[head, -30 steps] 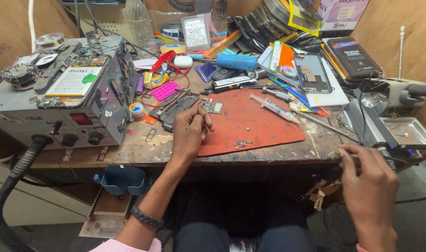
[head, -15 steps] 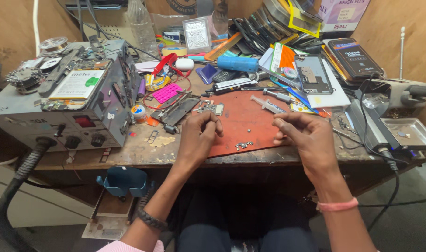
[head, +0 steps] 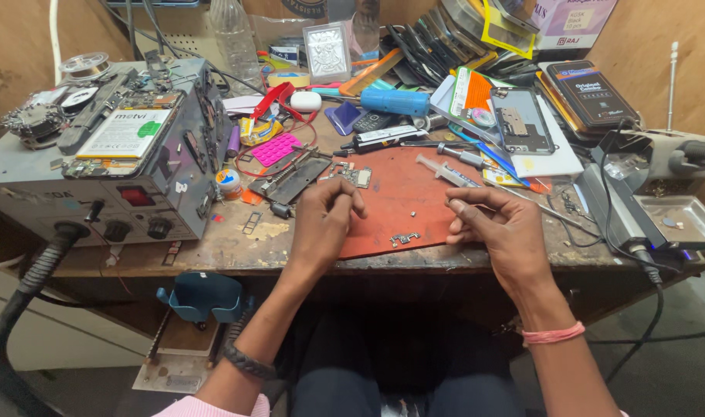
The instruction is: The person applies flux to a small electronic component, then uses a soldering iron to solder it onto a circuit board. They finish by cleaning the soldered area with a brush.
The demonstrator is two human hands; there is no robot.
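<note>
Right now both hands rest on the red mat (head: 398,208) at frame centre. The left hand (head: 325,220) is curled, fingertips pinched close together just below the small circuit board (head: 356,176); whether it grips anything is too small to tell. The right hand (head: 499,228) is loosely closed, thumb and forefinger meeting at a point near the syringe (head: 449,171); any tiny part between them is not visible. By my reading this is a fine-handling step of small-electronics repair, and the next move calls for a steady pinch and close aim at the little metal bracket (head: 405,238) or the board.

Counted: two hands, one mat, one board on it, one syringe, one bracket cluster, one tiny screw-like speck mid-mat. Upper left of the frame stands one grey power unit (head: 98,185); one blue cylinder (head: 395,101) lies at upper centre.
</note>
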